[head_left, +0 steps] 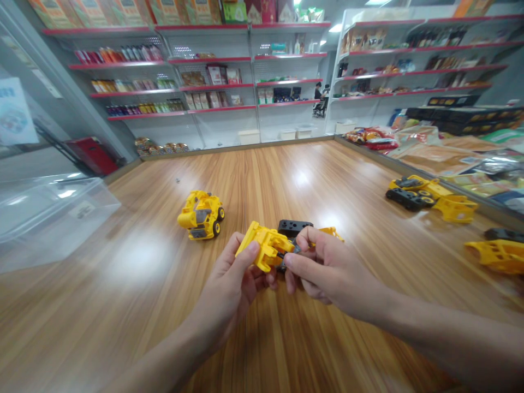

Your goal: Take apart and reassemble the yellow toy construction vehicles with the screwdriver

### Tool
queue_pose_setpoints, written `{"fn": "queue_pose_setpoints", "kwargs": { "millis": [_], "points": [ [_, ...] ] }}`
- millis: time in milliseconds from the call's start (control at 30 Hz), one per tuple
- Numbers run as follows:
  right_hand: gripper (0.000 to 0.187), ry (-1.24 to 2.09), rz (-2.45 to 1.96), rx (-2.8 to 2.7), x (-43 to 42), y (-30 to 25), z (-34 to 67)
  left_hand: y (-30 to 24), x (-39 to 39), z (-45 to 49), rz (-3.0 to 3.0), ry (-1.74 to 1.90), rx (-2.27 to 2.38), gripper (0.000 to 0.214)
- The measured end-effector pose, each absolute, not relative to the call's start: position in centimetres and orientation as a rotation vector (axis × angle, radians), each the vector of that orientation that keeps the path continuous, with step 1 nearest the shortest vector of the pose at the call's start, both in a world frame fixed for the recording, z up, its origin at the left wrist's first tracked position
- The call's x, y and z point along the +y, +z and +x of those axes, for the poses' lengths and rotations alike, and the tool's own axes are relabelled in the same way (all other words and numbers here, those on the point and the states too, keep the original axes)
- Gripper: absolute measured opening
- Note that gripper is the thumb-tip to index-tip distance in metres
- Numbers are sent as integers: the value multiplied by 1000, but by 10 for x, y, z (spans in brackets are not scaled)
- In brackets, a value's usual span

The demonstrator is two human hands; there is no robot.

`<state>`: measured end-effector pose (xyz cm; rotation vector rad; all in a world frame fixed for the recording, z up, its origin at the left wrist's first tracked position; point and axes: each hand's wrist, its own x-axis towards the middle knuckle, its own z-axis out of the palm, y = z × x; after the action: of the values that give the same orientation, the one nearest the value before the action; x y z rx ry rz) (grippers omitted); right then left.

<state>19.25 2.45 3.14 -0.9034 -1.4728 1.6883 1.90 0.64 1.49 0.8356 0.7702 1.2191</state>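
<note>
Toy part (267, 246) is gripped by the left hand (234, 274), seemingly for steadiness; beside it, the right hand (331, 268) pinches a grey piece (297, 249).

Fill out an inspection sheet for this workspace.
Surface: wood-grain tabletop, with bright glare.
Job's things: yellow toy piece in hand; black part behind it; wheeled yellow toy to the left; yellow-and-black toy parts to the right.
Clutter: clear plastic bin at left; packaged goods at right.
Hands: left hand holds that piece; right hand is at its dark end, grip unclear.
Cables: nothing seen.
Surroundings: stocked shelves beyond; person in background.
</note>
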Motion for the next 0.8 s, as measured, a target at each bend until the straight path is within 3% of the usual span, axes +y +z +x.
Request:
{"fn": "queue_pose_setpoints", "kwargs": {
  "millis": [200,400,467,567,633,800],
  "points": [
    [28,1665,-885,-1449,23,31,192,17,5,20,755,1130,736,23],
    [30,1824,-970,-1369,27,32,190,10,7,19,845,1153,708,19],
    [28,1656,-1000,-1491,27,29,191,7,8,18,894,1187,705,14],
    [24,1100,-1039,-1742,26,24,194,2,8,16,954,1249,725,9],
    [19,965,-1034,-1787,24,22,195,1,7,14,997,1278,749,9],
    [16,1462,-894,-1540,26,24,191,4,1,13,1165,1323,910,12]
  ]
}}
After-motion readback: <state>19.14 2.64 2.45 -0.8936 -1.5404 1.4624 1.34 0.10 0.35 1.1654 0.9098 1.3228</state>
